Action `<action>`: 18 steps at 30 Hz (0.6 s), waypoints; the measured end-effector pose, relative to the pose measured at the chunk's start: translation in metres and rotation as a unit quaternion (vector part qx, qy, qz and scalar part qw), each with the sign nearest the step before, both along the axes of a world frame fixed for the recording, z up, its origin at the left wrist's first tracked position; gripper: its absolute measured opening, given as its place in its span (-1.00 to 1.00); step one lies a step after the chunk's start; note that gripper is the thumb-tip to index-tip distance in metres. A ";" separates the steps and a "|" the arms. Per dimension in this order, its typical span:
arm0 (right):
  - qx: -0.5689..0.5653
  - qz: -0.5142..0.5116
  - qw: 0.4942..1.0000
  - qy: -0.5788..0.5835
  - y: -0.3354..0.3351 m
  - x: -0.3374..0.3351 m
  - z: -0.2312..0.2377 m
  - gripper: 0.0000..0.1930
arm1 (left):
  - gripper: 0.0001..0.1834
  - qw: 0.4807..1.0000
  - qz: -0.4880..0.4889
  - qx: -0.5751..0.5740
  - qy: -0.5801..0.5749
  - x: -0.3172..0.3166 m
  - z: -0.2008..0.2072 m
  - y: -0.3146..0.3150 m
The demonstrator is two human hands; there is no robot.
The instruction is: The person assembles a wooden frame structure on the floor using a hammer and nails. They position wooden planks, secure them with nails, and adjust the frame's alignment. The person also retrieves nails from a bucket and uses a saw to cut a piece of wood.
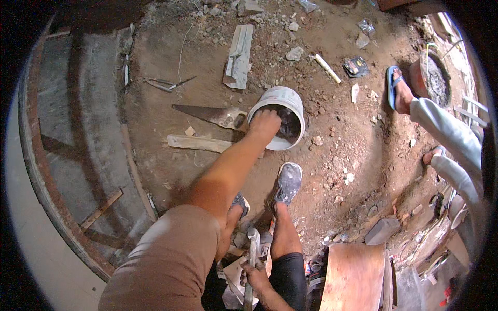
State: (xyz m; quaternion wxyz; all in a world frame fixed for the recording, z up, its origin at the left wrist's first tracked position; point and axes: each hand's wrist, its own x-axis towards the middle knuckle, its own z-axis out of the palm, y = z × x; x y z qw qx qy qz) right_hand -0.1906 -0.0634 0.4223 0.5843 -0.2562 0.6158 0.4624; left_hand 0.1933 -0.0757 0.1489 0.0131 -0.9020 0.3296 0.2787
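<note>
A whitish bucket (276, 97) lies tipped on the dirt, its mouth turned toward me and dark contents inside. My left hand (265, 124) reaches across its rim into the mouth with the fingers curled. The fingertips are hidden, and I cannot make out what they hold. Low in front of my body, my right hand (255, 279) is wrapped round the handle of a hammer (253, 242), whose head points up. Left of the bucket lies a handsaw (212, 115), its handle close to the bucket's side. A wooden strip (199, 143) lies just below the saw.
Another person's leg (443, 122) in light trousers stands at the right, near a tub of grey mortar (436, 78). A grey-stained board (239, 57) and pliers (161, 84) lie beyond the saw. A wooden sheet (354, 277) lies at lower right. Rubble covers the ground.
</note>
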 end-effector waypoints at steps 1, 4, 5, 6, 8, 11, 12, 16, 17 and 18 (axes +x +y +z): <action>0.019 0.005 1.000 0.012 -0.003 0.011 0.005 -0.81 | -0.80 1.000 -0.002 0.022 0.020 0.003 -0.006 -0.002; 0.041 -0.029 0.998 -0.028 0.000 0.009 0.001 -0.81 | -0.82 0.998 0.014 0.033 0.058 0.016 -0.036 0.007; 0.049 -0.041 0.998 -0.027 -0.002 0.014 0.003 -0.81 | -0.81 0.999 -0.002 0.025 0.047 0.017 -0.042 0.012; 0.052 -0.057 0.997 -0.022 -0.004 0.016 0.005 -0.81 | -0.81 0.999 -0.022 0.012 0.041 0.013 -0.042 0.012; 0.048 -0.059 0.997 -0.003 -0.011 0.024 0.003 -0.81 | -0.79 0.994 -0.091 0.033 0.047 0.013 -0.039 0.015; 0.014 -0.066 0.998 0.013 -0.017 0.021 0.002 -0.84 | -0.79 0.996 -0.064 0.038 0.052 0.011 -0.018 0.010; 0.003 -0.069 0.998 0.014 -0.017 0.022 0.000 -0.85 | -0.79 0.999 -0.018 0.013 0.037 0.009 -0.011 0.011; -0.005 -0.077 0.997 0.020 -0.024 0.020 0.001 -0.82 | -0.80 0.978 0.196 0.000 0.066 0.002 0.032 -0.002; 0.000 -0.075 0.997 0.020 -0.026 0.018 -0.002 -0.78 | -0.81 0.962 0.255 0.016 0.096 0.002 0.046 -0.005; 0.005 -0.063 0.998 0.007 -0.025 0.020 -0.003 -0.79 | -0.80 0.956 0.284 -0.019 0.076 0.001 0.058 -0.001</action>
